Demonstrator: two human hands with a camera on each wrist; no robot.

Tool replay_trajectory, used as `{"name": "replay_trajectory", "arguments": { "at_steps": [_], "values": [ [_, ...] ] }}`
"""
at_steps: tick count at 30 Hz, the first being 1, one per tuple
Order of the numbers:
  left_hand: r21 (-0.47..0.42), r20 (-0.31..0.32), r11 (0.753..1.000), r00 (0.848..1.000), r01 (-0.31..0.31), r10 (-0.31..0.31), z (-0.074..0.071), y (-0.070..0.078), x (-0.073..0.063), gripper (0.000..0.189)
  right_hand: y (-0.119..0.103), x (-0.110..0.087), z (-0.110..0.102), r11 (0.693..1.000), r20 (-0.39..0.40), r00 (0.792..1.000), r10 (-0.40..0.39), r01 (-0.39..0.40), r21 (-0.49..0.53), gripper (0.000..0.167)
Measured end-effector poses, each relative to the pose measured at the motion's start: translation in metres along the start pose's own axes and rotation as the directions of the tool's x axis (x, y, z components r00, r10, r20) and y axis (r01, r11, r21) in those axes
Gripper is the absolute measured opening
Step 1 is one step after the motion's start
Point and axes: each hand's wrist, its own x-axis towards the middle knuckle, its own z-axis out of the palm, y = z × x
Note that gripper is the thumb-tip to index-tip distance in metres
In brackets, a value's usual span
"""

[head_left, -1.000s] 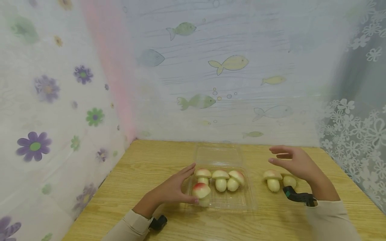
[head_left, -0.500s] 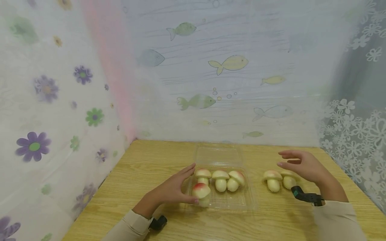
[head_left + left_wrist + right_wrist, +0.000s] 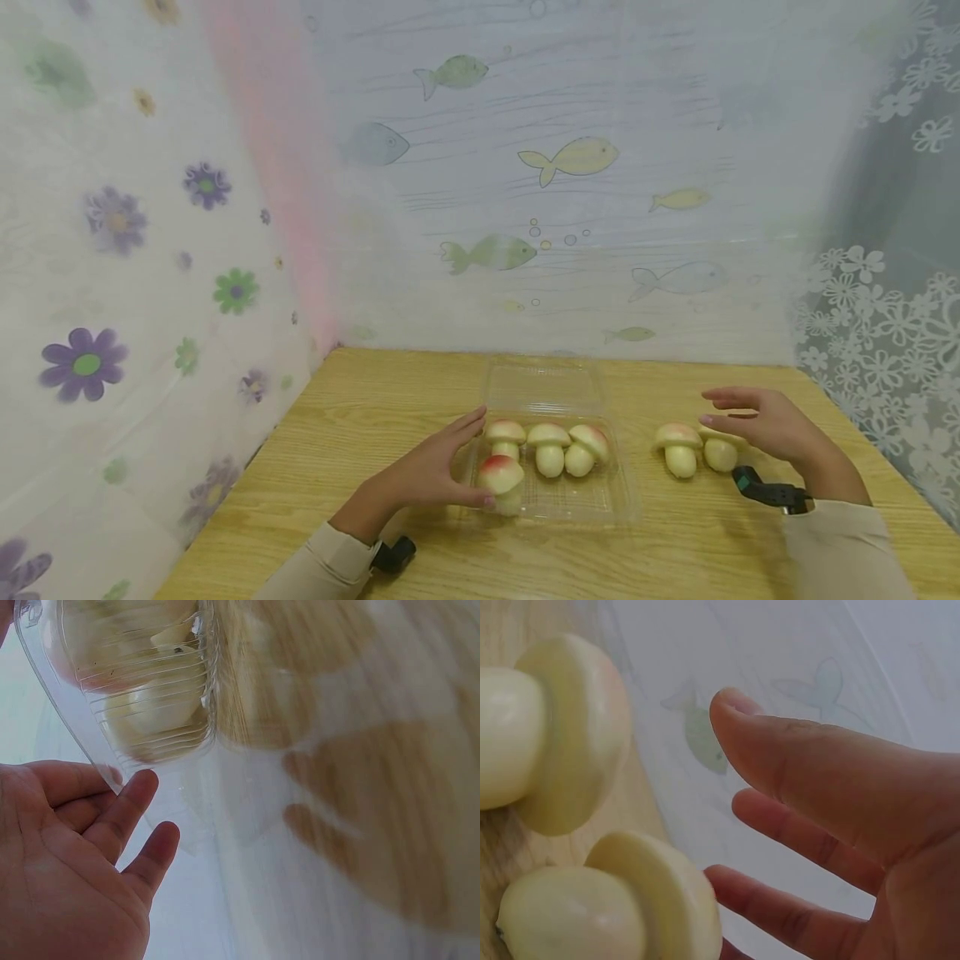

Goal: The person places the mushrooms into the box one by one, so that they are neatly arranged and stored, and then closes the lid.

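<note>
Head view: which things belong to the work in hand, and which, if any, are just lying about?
Seem part of the work:
clear open container, left hand at its edge
four mushroom-shaped pieces inside it
two loose pieces on the table, right hand close by

Only surroundings:
fish-print backdrop
purple-flowered sheet
black wrist cameras

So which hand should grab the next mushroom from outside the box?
Probably the right hand: it's beside the two loose mushrooms, while the left hand is over by the clear box.

I see a wood-grained counter [image 3: 375, 400]; fish-printed sheeting [image 3: 558, 200] behind it; purple-and-green-flowered sheeting [image 3: 157, 283] at left; white-flowered sheeting [image 3: 881, 308] at right.
</note>
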Motion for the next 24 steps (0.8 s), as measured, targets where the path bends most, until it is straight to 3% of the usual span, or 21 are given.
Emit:
{"name": "replay_trajectory", "arguments": {
  "at_steps": [14,24],
  "values": [
    [0.006,-0.008,1.000,1.000,-0.011,0.011,0.000,-0.004,0.002,0.118,0.013,-0.001,-0.001,0.986,0.089,0.988,0.124,-0.133,0.098,0.075],
    [-0.008,0.003,1.000,1.000,-0.004,0.004,0.003,-0.005,0.001,0.119,0.023,-0.001,0.001,0.984,0.104,0.986,0.127,-0.139,0.112,0.073]
  ]
}}
